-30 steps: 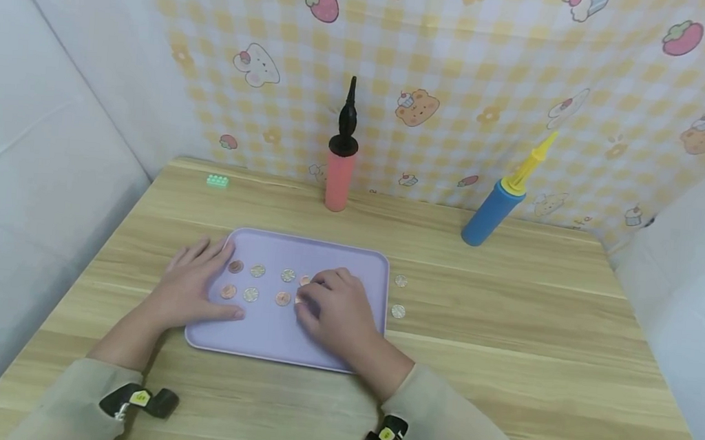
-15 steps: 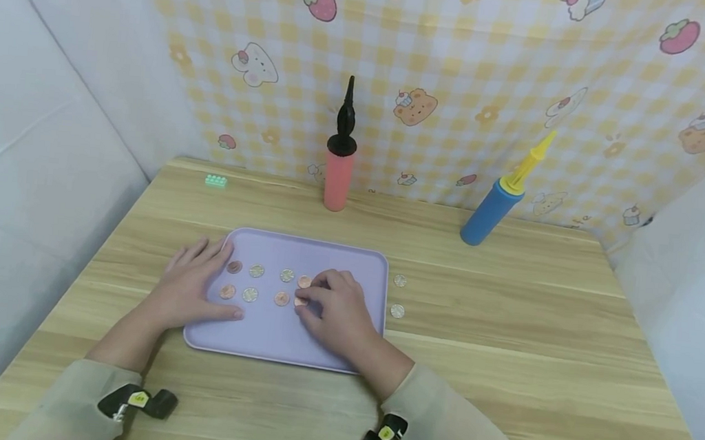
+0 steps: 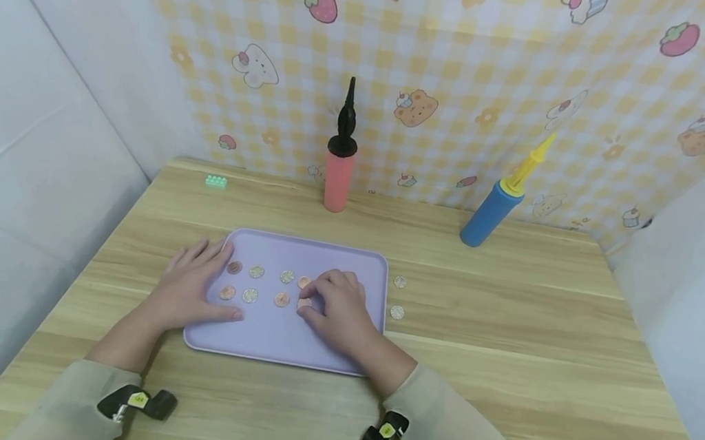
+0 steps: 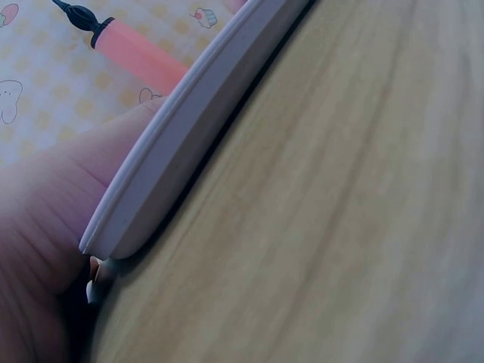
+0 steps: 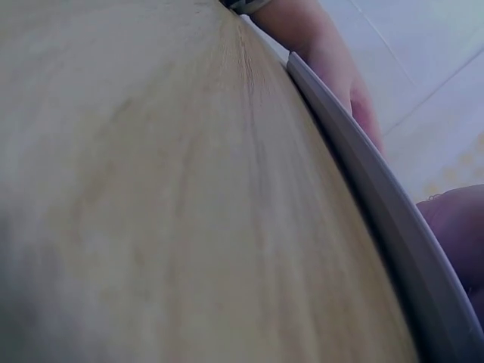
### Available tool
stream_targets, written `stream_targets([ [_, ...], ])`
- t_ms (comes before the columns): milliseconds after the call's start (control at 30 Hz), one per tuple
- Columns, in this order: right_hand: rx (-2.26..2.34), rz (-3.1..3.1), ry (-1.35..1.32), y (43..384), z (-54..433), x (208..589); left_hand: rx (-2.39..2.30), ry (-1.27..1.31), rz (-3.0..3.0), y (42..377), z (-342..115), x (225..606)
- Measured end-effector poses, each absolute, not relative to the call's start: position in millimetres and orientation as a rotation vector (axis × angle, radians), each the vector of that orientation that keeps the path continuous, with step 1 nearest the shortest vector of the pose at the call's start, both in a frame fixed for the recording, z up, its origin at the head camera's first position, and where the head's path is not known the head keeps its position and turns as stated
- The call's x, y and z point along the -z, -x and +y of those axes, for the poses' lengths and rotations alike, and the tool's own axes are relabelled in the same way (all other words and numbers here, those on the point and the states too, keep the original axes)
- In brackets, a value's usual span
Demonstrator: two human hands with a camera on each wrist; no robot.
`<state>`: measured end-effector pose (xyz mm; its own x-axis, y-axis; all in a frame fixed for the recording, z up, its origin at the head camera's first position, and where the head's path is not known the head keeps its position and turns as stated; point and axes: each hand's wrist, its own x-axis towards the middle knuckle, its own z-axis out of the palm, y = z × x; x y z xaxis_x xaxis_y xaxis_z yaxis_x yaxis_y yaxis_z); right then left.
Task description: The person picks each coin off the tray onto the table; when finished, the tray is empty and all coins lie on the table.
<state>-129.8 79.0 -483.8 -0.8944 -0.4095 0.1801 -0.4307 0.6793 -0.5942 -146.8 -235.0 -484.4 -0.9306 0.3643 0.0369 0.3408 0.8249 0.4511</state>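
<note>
A lilac tray [image 3: 280,345] lies on the wooden table, with two rows of copper-coloured and silvery coins on it. My left hand [image 3: 188,290] rests spread over the tray's left end, thumb inside and fingers along the rim. At the tray's right part, my right hand [image 3: 342,312] pinches a copper coin [image 3: 304,304] between thumb and forefinger, low over the tray floor. Just behind it lies another copper coin [image 3: 304,282]. A copper coin [image 3: 281,299] and a silvery coin [image 3: 286,277] lie to the left. The wrist views show mostly tray edge and table.
Right of the tray, two silvery coins [image 3: 398,312] lie on the table [image 3: 503,356]. Behind stand a pink balloon pump [image 3: 338,181] and a leaning blue balloon pump [image 3: 492,214]. A mint toy brick [image 3: 216,181] sits at the back left.
My right hand has shifted slightly to the right, and the copper coin at its fingertips has moved a little with it. My left hand has stayed in place.
</note>
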Motion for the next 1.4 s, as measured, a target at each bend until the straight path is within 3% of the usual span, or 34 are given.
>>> stream_targets([
  [533,-0.836,-2.530,-1.077,135,86,494,-0.725,-0.576,2.960,146,-234,484],
  [767,-1.194,-2.481,-1.043,137,88,498,-0.711,-0.578,2.962,147,-236,488],
  [1400,-1.135,-2.525,-1.028,134,88,495,-0.732,-0.576,2.961,145,-235,484],
])
